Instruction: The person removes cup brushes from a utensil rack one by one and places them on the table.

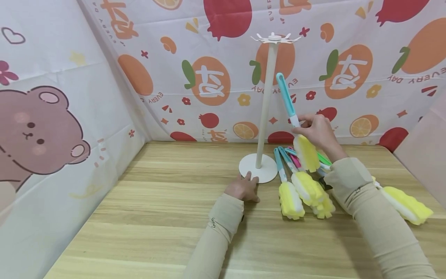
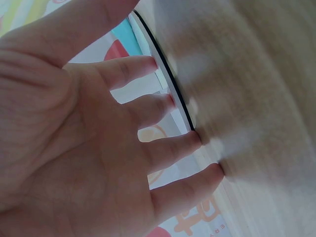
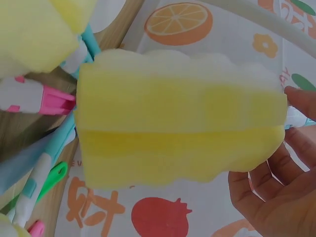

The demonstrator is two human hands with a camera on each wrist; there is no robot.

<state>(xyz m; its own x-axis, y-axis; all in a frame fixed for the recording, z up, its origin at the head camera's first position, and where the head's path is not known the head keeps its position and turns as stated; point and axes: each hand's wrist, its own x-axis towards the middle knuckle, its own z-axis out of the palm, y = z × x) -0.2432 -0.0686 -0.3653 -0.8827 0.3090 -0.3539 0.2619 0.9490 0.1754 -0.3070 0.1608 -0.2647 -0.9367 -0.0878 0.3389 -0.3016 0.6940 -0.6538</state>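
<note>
A white stand [image 1: 267,89] rises from a round base [image 1: 266,172], with a ring of hooks [image 1: 275,38] at its top. My left hand [image 1: 242,188] rests its spread fingertips on the base's near edge; in the left wrist view the fingers [image 2: 173,150] are nearly straight. Right of the pole, my right hand [image 1: 315,130] pinches a sponge bottle brush [image 1: 306,153] where its white neck meets the sponge. Its turquoise handle [image 1: 285,95] points up, the looped end below the hooks. In the right wrist view the yellow and white sponge [image 3: 182,118] hangs clear of the pile.
Several more sponge brushes [image 1: 292,199] lie in a pile right of the base, with turquoise, pink and green handles. Another brush head [image 1: 405,203] lies beyond the right forearm. A printed cloth [image 1: 209,77] hangs behind the wooden table [image 1: 156,217] and along its left side.
</note>
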